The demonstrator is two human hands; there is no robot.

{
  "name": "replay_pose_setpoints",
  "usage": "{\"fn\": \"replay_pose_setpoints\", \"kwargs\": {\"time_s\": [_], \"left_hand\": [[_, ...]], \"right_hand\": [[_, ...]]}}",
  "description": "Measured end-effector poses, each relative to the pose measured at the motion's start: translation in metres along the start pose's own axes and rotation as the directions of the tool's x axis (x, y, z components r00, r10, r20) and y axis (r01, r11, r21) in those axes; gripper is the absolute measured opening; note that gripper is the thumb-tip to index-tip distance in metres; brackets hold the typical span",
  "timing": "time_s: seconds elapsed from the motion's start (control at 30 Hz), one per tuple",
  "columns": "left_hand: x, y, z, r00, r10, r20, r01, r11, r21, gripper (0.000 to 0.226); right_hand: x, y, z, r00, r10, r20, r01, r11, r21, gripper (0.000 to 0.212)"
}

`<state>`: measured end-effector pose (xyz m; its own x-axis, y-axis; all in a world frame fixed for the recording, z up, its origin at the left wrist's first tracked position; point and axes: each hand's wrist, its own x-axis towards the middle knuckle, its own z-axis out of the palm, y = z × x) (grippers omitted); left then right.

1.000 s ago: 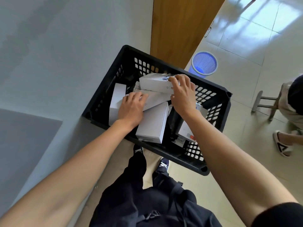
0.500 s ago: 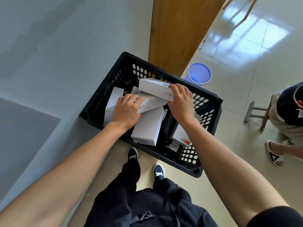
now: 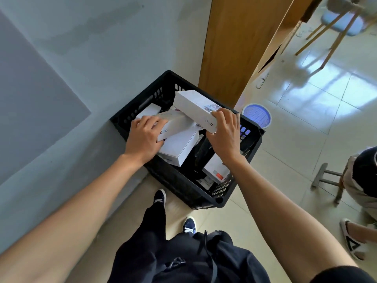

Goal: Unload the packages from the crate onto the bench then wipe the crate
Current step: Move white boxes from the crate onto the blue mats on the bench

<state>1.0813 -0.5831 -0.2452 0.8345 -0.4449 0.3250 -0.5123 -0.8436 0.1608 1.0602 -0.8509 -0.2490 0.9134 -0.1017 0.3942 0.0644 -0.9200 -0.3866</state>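
Both our hands are in the black crate (image 3: 251,148). Our right hand (image 3: 225,135) grips the top white box (image 3: 193,107); our left hand (image 3: 142,137) grips the box beneath (image 3: 175,124). We should lift each level, clear of the rim. No print is legible: only small circles, a barcode.

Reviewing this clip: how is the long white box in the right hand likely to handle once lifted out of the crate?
The long white box looks like stiff cardboard with crisp edges, so it probably won't flex. The right hand grips one end only, so it may tip. Its smooth faces could slip.
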Motion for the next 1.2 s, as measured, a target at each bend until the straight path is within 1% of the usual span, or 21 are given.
{"fn": "replay_pose_setpoints", "kwargs": {"time_s": [0.17,0.3,0.43,0.57,0.63,0.73,0.83,0.93,1.0,1.1,1.2], "left_hand": [[-0.033,0.004,-0.032,0.978,-0.116,-0.172,0.127,0.99,0.056,0.062],[-0.067,0.002,-0.062,0.939,-0.24,-0.245,0.265,0.961,0.073,0.063],[-0.107,-0.005,-0.09,0.854,-0.413,-0.317,0.438,0.899,0.009,0.057],[-0.155,-0.014,-0.115,0.771,-0.551,-0.318,0.563,0.824,-0.062,0.058],[-0.182,-0.016,-0.125,0.698,-0.646,-0.311,0.637,0.757,-0.144,0.059],[-0.224,-0.016,-0.137,0.536,-0.787,-0.307,0.725,0.615,-0.311,0.059],[-0.267,-0.017,-0.151,0.414,-0.866,-0.281,0.747,0.5,-0.438,0.057],[-0.31,-0.016,-0.164,0.299,-0.909,-0.289,0.752,0.412,-0.515,0.051],[-0.337,-0.013,-0.171,0.235,-0.931,-0.28,0.742,0.358,-0.566,0.049],[-0.375,-0.007,-0.182,0.164,-0.951,-0.262,0.719,0.297,-0.629,0.048],[-0.408,0.001,-0.193,0.076,-0.962,-0.263,0.698,0.239,-0.675,0.047]], "right_hand": [[-0.007,-0.02,-0.016,0.996,-0.088,-0.028,0.09,0.993,0.075,0.068],[-0.008,-0.053,-0.02,0.99,-0.139,-0.034,0.143,0.973,0.18,0.066],[-0.013,-0.098,-0.019,0.983,-0.181,-0.025,0.18,0.942,0.284,0.065],[-0.027,-0.15,-0.014,0.978,-0.208,0.004,0.189,0.897,0.4,0.057],[-0.039,-0.176,-0.013,0.977,-0.211,0.038,0.171,0.872,0.459,0.054],[-0.063,-0.212,-0.011,0.975,-0.207,0.087,0.13,0.837,0.531,0.052],[-0.092,-0.244,-0.012,0.966,-0.21,0.148,0.087,0.809,0.582,0.051],[-0.122,-0.273,-0.017,0.956,-0.225,0.19,0.062,0.784,0.617,0.05],[-0.142,-0.289,-0.019,0.951,-0.23,0.208,0.048,0.771,0.636,0.05],[-0.171,-0.311,-0.021,0.946,-0.238,0.221,0.036,0.752,0.658,0.048],[-0.197,-0.332,-0.019,0.931,-0.249,0.267,0.006,0.742,0.67,0.049]]}}
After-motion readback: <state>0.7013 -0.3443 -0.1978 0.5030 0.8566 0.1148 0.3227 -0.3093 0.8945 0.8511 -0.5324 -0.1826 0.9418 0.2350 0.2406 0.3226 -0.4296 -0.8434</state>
